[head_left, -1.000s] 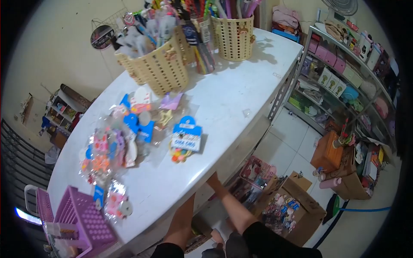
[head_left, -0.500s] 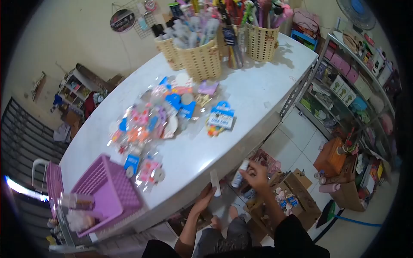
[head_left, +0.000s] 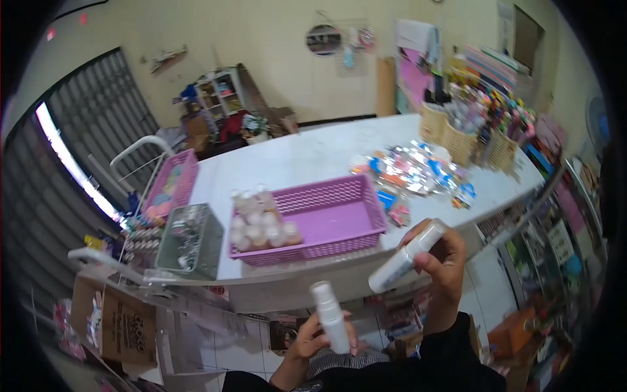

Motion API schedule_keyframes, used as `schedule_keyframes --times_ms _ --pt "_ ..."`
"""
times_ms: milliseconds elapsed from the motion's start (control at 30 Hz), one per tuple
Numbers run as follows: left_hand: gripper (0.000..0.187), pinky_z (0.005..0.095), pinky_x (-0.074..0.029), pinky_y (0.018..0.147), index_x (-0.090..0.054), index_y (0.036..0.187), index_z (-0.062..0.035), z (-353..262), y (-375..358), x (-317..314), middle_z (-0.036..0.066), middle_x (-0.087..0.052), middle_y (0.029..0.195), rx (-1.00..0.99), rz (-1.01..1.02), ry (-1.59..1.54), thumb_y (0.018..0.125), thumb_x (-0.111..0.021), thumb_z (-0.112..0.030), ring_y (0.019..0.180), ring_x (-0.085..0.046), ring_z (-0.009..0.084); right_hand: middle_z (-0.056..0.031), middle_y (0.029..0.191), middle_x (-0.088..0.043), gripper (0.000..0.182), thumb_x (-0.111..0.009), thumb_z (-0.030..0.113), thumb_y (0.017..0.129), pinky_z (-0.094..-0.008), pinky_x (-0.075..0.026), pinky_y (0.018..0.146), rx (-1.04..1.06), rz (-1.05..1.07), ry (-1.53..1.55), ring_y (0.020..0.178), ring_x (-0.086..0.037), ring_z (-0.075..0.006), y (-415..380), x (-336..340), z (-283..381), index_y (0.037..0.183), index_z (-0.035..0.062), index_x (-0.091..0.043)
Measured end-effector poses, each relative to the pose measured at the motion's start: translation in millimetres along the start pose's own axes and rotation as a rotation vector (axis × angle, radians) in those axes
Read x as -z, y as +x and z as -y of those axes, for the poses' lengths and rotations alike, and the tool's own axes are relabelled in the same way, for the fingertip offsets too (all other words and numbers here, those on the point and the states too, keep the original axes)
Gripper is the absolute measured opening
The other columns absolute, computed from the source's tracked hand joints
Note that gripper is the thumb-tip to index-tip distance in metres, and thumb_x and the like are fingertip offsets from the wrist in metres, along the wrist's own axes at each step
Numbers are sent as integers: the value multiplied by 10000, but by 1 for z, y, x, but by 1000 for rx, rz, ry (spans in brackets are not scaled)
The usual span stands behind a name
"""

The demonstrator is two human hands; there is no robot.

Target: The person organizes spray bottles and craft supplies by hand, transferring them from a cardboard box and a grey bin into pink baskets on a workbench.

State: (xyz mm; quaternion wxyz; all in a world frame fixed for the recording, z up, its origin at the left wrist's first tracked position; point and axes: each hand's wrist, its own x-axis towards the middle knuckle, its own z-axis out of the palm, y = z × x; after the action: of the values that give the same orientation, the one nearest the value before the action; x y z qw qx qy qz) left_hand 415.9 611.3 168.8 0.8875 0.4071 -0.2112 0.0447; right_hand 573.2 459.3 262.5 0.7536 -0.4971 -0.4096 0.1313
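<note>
My left hand (head_left: 307,340) is closed around a small white spray bottle (head_left: 334,325), upright and slightly tilted, in front of the table edge. In my right hand (head_left: 447,260) is another white bottle (head_left: 397,266) with a cap, leaning over to the left; dark print shows faintly on its side. Beyond both hands, a purple basket (head_left: 308,253) stands on the table (head_left: 307,150). Several capped bottles (head_left: 258,225) are grouped in its left end, and its right part shows bare floor.
Plastic-wrapped small goods (head_left: 418,171) lie in a pile right of the basket. Woven pen holders (head_left: 460,144) stand at the far right end. A grey-green bin (head_left: 189,242) and a pink basket (head_left: 173,179) are at the left. A cardboard box (head_left: 121,326) sits lower left.
My view has swung left, bringing the purple basket to the middle. Both hands have risen with their bottles and now appear larger, the right one held higher.
</note>
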Motion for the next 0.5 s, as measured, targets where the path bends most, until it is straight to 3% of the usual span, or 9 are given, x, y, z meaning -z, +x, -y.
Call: schedule_keyframes --times_ms 67,133,200,267,300,333,400,433,500 --pt "462 356 -444 616 -358 1086 60 -23 -14 6 184 -526 744 -345 -57 264 805 -498 -279 677 -537 246 -79 800 -554 227 -613 79 708 -210 -426 584 173 -92 -149 712 -530 -108 21 -26 1 883 -28 -517" --pt "456 344 -451 578 -394 1017 41 -60 -16 -1 177 -525 679 -562 -321 491 769 -550 -308 648 -539 252 -65 788 -558 186 -576 31 739 -206 -440 576 271 -87 -290 696 -540 -96 45 -42 -6 899 -21 -495" --pt "425 335 -454 559 -420 962 21 -88 -12 -3 176 -525 726 -748 -590 621 747 -575 -311 636 -540 239 -68 733 -565 202 -578 38 735 -217 -448 557 347 -68 -465 649 -566 -109 69 -59 -10 904 -11 -479" --pt "401 326 -454 604 -397 995 13 -114 -8 9 172 -517 800 -808 -628 728 744 -579 -242 692 -538 223 -87 701 -573 230 -575 47 734 -233 -455 542 385 -41 -581 613 -590 -132 90 -72 -23 924 1 -454" --pt "397 326 -452 648 -380 1017 13 -125 -6 16 166 -508 847 -808 -650 806 737 -583 -181 732 -534 217 -132 708 -579 244 -570 61 730 -275 -460 545 315 -10 -577 611 -601 -204 97 -79 -27 916 -4 -427" --pt "405 327 -450 693 -363 1038 14 -134 -1 22 159 -499 893 -805 -672 882 730 -588 -121 772 -529 210 -132 708 -579 244 -570 61 730 -275 -460 545 315 -10 -583 611 -601 -204 102 -83 -31 916 -4 -427" --pt "463 332 -430 775 -323 1093 10 -149 16 18 141 -490 929 -746 -663 936 711 -582 -13 869 -518 212 -117 743 -580 254 -563 74 741 -250 -458 580 129 198 -729 667 -584 -154 112 -88 -40 937 0 -421" --pt "484 341 -423 801 -309 1117 6 -153 25 15 137 -481 964 -716 -714 933 709 -567 30 915 -515 219 -130 706 -580 260 -572 122 733 -264 -453 569 161 246 -719 635 -585 -190 115 -88 -49 914 -2 -433" --pt "511 307 -426 764 -306 1129 3 -164 37 23 142 -528 935 -635 -651 997 705 -590 10 899 -531 203 -131 692 -579 255 -577 131 729 -270 -450 560 176 250 -757 621 -582 -198 117 -89 -59 901 -2 -445"
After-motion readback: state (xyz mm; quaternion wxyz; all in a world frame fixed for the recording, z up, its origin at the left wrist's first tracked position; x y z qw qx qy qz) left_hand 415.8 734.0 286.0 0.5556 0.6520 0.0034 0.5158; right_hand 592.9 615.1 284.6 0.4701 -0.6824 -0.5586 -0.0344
